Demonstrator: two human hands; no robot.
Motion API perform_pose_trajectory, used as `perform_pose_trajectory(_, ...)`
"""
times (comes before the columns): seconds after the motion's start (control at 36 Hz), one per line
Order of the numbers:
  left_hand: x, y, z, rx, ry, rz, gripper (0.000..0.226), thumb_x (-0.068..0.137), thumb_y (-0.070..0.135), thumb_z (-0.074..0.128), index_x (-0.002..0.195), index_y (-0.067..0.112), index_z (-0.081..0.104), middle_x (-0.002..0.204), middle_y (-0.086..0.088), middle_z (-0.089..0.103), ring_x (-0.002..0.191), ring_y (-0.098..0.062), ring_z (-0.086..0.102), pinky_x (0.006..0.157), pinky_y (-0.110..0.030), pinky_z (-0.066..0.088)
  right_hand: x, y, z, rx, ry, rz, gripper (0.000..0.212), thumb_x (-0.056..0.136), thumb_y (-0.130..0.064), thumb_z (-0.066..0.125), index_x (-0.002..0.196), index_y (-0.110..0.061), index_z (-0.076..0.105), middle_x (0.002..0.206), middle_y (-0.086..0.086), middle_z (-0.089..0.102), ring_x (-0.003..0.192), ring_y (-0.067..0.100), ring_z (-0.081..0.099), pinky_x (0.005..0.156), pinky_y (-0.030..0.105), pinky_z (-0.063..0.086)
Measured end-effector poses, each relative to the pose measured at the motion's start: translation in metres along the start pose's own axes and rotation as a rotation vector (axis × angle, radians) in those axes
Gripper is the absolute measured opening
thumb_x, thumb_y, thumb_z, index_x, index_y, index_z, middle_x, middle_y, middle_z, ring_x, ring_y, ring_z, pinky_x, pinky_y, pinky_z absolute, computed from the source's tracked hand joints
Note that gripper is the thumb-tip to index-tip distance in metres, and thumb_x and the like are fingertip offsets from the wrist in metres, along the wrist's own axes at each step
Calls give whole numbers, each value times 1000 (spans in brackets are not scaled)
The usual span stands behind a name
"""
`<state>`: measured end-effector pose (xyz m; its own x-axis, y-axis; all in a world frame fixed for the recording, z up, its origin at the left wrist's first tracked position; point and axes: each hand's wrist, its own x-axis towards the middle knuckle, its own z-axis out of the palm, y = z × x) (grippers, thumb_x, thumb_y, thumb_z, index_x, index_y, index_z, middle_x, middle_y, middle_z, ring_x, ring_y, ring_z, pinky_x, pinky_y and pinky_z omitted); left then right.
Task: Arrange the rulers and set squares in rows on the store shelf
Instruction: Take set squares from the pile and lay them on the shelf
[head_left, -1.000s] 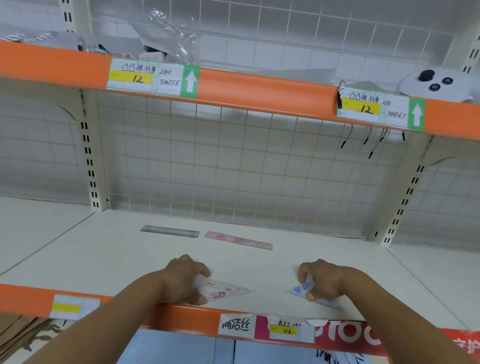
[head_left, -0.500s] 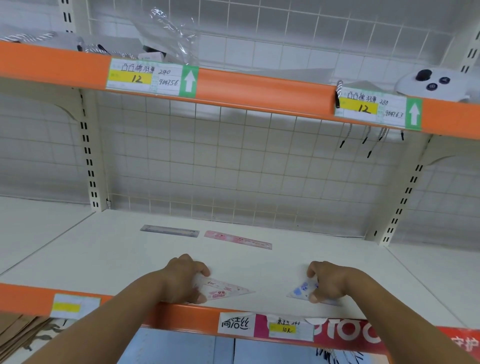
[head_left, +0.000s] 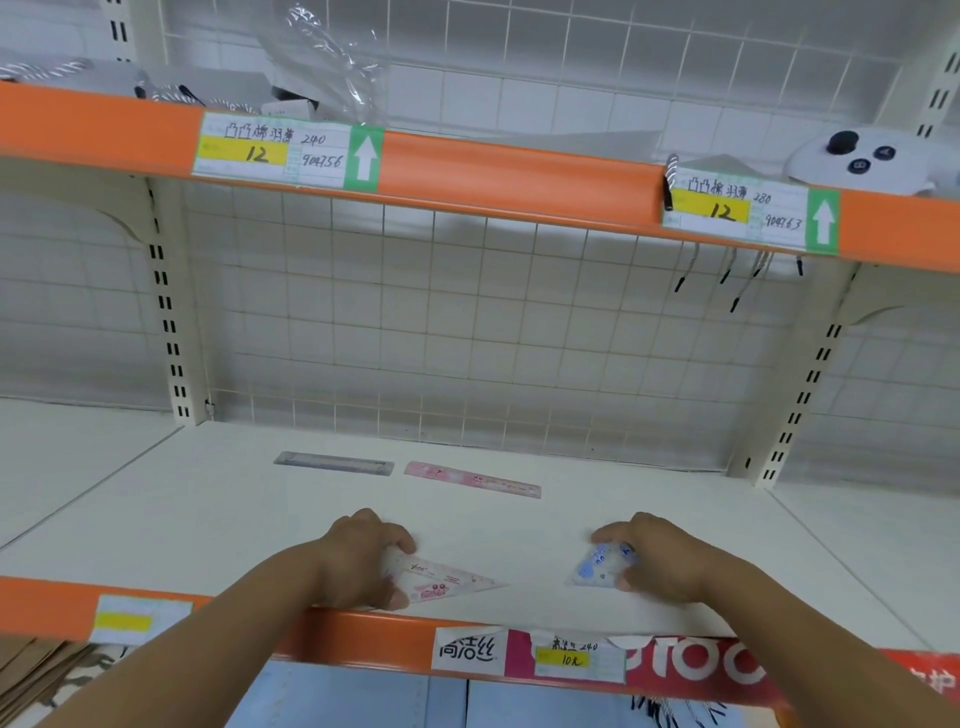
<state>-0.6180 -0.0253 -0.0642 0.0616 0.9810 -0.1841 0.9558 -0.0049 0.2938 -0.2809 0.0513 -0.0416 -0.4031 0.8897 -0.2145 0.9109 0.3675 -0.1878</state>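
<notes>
Set squares near the shelf (head_left: 208, 519) edge.
Left hand (head_left: 358, 558) pinches the pink set square (head_left: 447, 579), right hand (head_left: 660, 556) the blue set square (head_left: 597, 566); either could slide off.

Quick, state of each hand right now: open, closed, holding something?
Left hand: closed, pinching the wide end of the pink set square.
Right hand: closed, gripping the blue set square.

bare shelf (head_left: 675, 499) right, rulers (head_left: 470, 479) behind
</notes>
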Motion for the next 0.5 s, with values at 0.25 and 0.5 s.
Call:
perform_pose_trajectory(0.25, 2, -3, 2, 20, 4, 11, 65, 77, 46, 72, 135, 39, 44, 130, 2, 38, 124, -19, 40, 108, -30, 35, -5, -1, -8, -141, -27, -16, 64, 87, -29, 62, 146, -27, 36, 110, -5, 34, 118, 18, 47, 93, 23, 40)
perform_pose_trajectory(0.5, 6, -6, 3, 39, -6, 2, 66, 77, 47, 72, 135, 40, 43, 132, 2, 37, 126, -20, 39, 110, -31, 33, 12, -3, -16, -373, -61, -51, 50, 82, -32, 62, 130, -20, 50, 106, 1, 48, 111, 21, 50, 84, 31, 43)
